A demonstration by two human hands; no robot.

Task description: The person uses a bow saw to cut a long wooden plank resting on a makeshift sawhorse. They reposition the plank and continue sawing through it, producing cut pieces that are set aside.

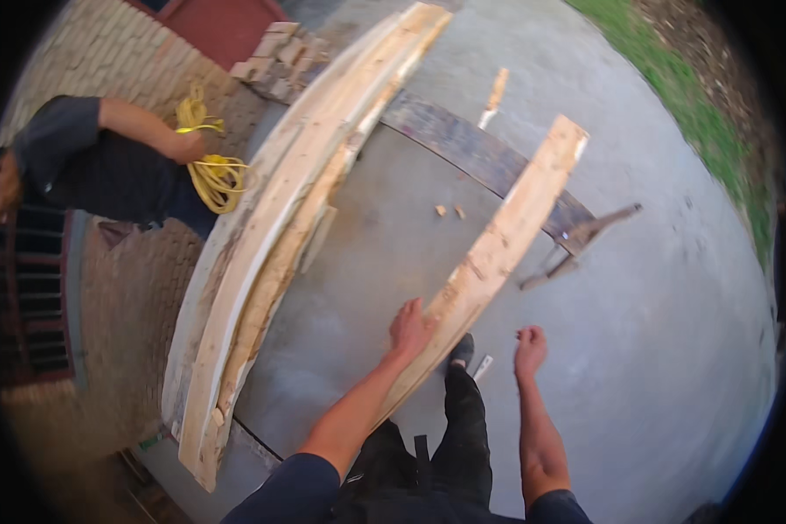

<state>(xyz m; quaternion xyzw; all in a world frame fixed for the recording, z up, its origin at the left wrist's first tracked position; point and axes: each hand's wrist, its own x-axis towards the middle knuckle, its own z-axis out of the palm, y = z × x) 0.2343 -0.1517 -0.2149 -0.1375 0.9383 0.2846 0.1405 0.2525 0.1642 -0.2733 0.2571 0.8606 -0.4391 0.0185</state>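
Observation:
My left hand (410, 327) grips the edge of a long pale wooden board (506, 236) that runs from near my body to the upper right. My right hand (530, 348) hangs to the right of that board, apart from it, fingers curled with nothing visible in them. Left of me lie several long boards (306, 157) in a stack, across a dark plank (450, 140) at the far end and another support near me. A wooden trestle (598, 229) stands under the right end of the dark plank. My dark-shod foot (463, 348) shows beside the held board.
A co-worker (96, 166) at left holds a coiled yellow cord (214, 183) beside a brick wall (113, 279) with a barred opening. Wood offcuts (450, 211) and a short stick (496, 92) lie on the concrete. Stacked bricks (266, 52) stand behind; grass (707, 131) borders the right.

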